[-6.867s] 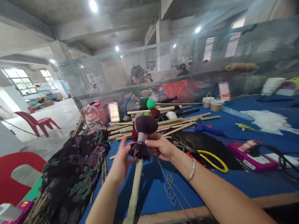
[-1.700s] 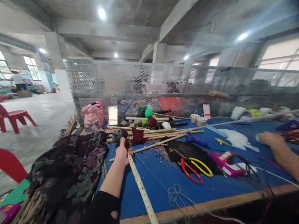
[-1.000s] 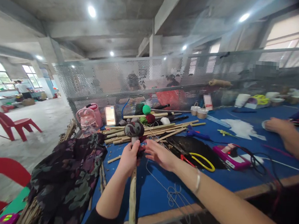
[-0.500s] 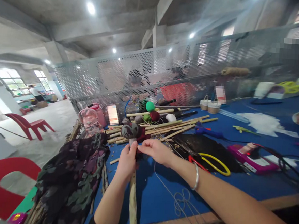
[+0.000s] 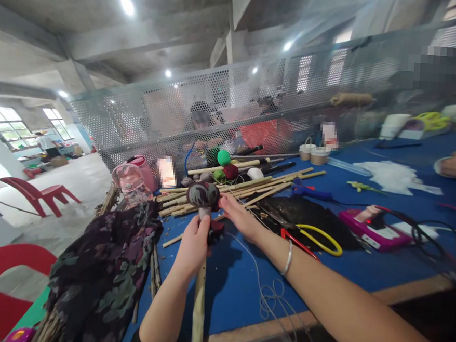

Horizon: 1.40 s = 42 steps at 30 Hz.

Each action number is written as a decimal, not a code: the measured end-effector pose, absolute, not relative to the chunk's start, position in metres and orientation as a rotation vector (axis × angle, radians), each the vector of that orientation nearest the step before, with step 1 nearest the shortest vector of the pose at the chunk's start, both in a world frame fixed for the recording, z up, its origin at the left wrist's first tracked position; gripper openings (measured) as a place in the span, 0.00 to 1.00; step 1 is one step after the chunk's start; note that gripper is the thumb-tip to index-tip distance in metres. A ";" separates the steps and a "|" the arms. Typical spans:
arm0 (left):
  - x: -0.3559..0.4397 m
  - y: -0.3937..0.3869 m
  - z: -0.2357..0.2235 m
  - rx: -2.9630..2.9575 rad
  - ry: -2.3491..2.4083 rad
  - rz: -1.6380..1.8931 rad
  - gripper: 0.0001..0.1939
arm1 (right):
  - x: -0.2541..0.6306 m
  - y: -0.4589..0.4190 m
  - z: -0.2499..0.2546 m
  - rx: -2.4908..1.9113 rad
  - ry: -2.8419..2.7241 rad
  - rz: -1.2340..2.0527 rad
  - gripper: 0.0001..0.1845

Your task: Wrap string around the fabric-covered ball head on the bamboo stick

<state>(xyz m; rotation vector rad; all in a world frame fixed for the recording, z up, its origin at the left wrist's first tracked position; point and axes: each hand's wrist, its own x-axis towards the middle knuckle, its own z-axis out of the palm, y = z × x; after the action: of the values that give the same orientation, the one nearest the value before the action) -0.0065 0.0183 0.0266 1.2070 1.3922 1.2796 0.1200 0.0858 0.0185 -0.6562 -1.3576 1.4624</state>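
My left hand (image 5: 195,241) is closed around the neck of a stick with a rounded, camouflage-cloth-covered head (image 5: 203,195). The pale wooden shaft (image 5: 199,309) runs down below my wrist toward the table edge. A dark red scrap (image 5: 217,226) hangs beside the neck. My right hand (image 5: 240,216) is just right of the cloth head, fingers drawn together toward it; what they pinch, if anything, is hidden. Thin grey cord (image 5: 258,269) trails from near the neck to loose loops on the blue table (image 5: 237,317).
Yellow-and-red-handled scissors (image 5: 320,239) lie on black cloth. Wooden sticks (image 5: 246,190) and yarn balls (image 5: 230,171) lie behind my hands. Camouflage fabric (image 5: 99,271) covers the left side. A purple power strip (image 5: 376,231) and a blue glue gun (image 5: 308,189) are right. A perforated screen (image 5: 157,114) stands behind.
My right hand has moved from the neck, beside my left thumb, up to the right side of the cloth head. My left hand keeps its hold. The camera view has shifted slightly.
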 end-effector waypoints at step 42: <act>-0.006 0.010 0.032 1.259 1.209 1.439 0.20 | 0.139 0.083 0.024 -0.570 -1.495 1.726 0.15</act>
<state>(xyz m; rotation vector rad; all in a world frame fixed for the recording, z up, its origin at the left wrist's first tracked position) -0.0064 0.0102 0.0320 1.2586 1.2093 1.4392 0.1386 0.0829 0.0236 -0.5702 -1.4954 1.7262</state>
